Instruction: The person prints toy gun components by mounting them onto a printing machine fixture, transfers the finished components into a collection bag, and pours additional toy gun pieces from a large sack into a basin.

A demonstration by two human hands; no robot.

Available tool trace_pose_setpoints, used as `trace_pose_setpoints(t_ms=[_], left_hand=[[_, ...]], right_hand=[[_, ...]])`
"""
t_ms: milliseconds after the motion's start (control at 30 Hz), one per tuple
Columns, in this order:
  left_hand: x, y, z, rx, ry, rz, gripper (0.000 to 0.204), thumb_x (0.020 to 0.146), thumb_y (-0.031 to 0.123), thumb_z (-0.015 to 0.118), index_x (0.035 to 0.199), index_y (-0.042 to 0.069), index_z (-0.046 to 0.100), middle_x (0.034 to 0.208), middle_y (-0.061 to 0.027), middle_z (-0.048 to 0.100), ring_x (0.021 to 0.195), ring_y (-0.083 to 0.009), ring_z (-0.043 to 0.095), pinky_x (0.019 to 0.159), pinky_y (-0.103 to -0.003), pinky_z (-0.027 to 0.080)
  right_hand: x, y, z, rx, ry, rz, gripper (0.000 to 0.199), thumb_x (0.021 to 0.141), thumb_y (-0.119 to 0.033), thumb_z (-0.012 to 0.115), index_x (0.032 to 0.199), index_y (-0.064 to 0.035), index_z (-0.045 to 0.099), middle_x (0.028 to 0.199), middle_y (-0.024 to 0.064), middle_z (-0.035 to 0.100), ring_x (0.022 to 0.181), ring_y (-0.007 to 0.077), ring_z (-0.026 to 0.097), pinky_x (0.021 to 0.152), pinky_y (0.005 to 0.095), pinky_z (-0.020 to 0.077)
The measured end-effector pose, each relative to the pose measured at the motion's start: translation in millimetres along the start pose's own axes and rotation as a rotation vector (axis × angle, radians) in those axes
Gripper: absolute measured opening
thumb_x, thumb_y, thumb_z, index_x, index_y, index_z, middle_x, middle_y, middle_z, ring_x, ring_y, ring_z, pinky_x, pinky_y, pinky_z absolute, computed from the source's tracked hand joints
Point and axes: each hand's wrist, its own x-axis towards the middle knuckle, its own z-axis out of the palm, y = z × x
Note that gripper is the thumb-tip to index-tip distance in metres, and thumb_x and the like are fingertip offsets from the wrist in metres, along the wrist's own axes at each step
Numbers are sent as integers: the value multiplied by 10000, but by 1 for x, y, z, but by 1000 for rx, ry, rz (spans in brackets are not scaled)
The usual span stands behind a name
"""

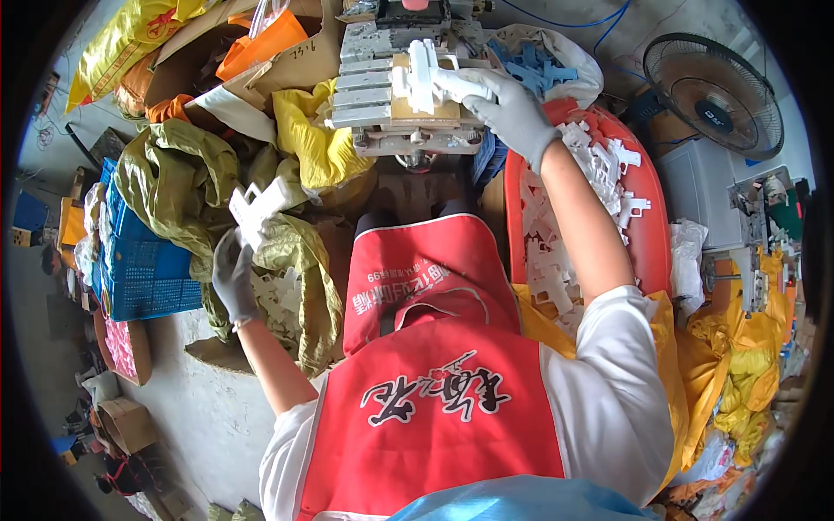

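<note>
My left hand, in a grey glove, is closed at the fingertips on the lower end of a white plastic toy pistol. It holds the pistol above an olive woven sack with white plastic pieces inside. My right hand, gloved alike, grips the handle end of another white toy pistol. That pistol rests over a tan block on the bed of a metal machine. Part of its handle is hidden by my fingers.
A red tub heaped with white toy pistols stands at my right. Behind it are a white bag of blue pieces and a floor fan. A blue crate, a yellow sack and a cardboard box crowd the left.
</note>
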Motion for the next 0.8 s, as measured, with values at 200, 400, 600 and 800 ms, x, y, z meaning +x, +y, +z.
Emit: trace_pose_setpoints(t_ms=[200,400,600,800], left_hand=[[-34,-53,-28,-46,50,-122,352,867,48,630,1199,-38,551,1145,-82,613,1021,-143,581,897,-258,464],[-43,-60,-20,30,68,-133,310,878,33,603,1174,-49,565,1132,-100,619,993,-147,575,891,-261,447],[-78,-115,-98,537,161,-323,344,907,174,575,1200,-7,581,1209,-104,597,1065,-206,560,933,-312,439],[-64,-125,-94,439,166,-409,341,912,216,552,1203,43,597,1207,-107,593,1032,-210,572,917,-329,445]], right_hand=[[-8,-7,8,-343,39,-239,347,829,-126,606,1175,-117,606,1114,147,615,1012,319,594,883,361,465],[-14,-20,-23,-397,-193,75,397,876,-244,572,1262,-160,540,1079,149,625,983,311,599,856,370,468],[-149,89,-66,-435,8,210,329,911,-239,526,1193,-74,566,1111,170,612,1005,328,593,882,389,460],[-307,171,-56,-798,-733,1065,437,848,-343,543,1234,-139,539,1206,169,567,1062,339,568,904,435,456]])
